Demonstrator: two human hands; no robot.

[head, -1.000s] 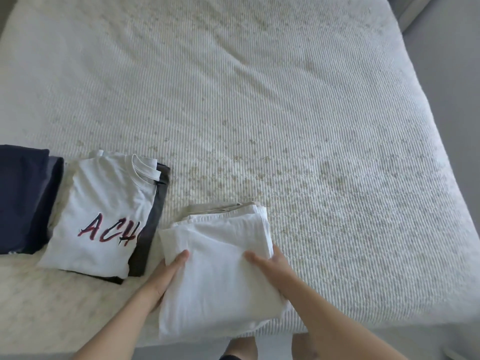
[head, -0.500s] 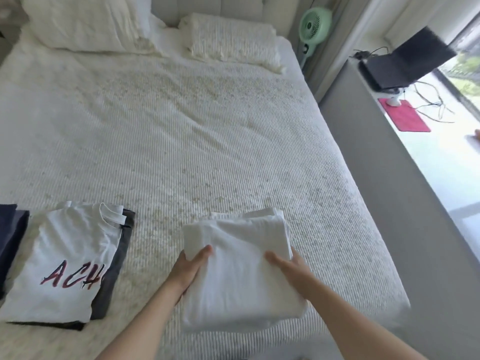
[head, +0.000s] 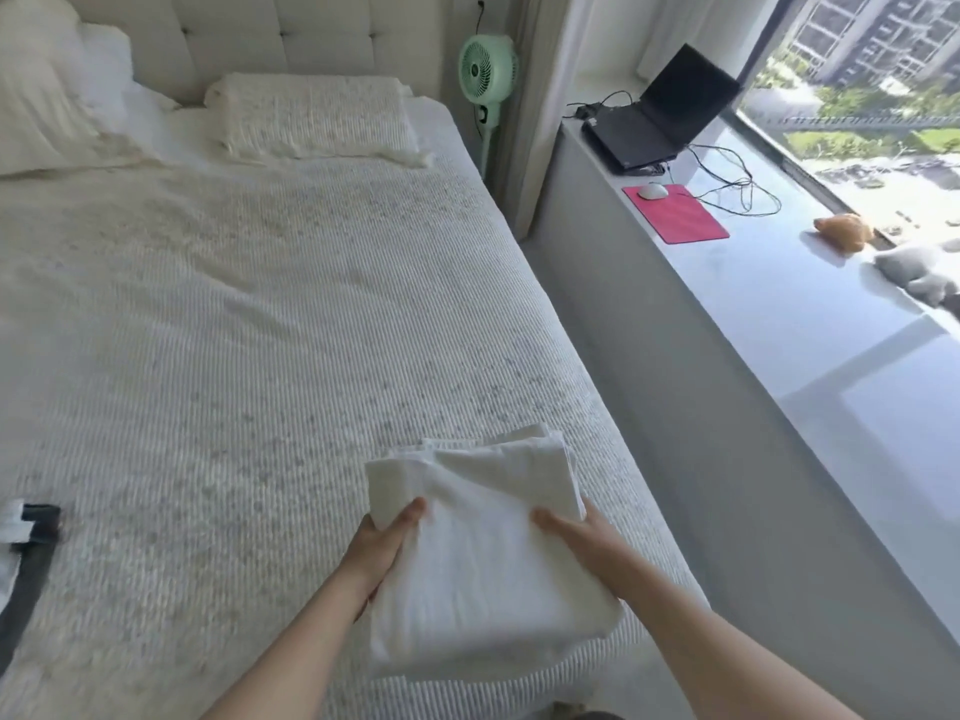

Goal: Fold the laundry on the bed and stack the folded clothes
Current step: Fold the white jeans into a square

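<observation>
Head view, as I read it from my station: both hands grip one folded white cloth (head: 483, 553) at the near right corner of the bed (head: 234, 356). The left hand (head: 382, 545) holds its left edge, thumb on top and fingers tucked beneath. The right hand (head: 576, 537) holds the right edge the same way, thumb laid across the top face. Whether the bundle is lifted clear of the cover or resting on it, I cannot tell; its near edge overhangs the mattress corner.

Judgement on the step: folding of this piece looks finished, and the carry to the stack is in hand. At the far left edge of the frame I see a sliver of a white garment (head: 11, 519) lying on a dark garment (head: 28, 569), which I take to be the stack; it is well apart from the bundle. The next move calls for a level sweep leftward across the bed, keeping both grips even so the layers do not slide open, then a square placement on top.

Containers: none in view; nothing is boxed or basketed. Elsewhere I note pillows (head: 311, 122) at the headboard, a green fan (head: 487, 69) beside the bed, and a laptop (head: 660, 109) and red mat (head: 675, 214) on the window ledge (head: 831, 330).
</observation>
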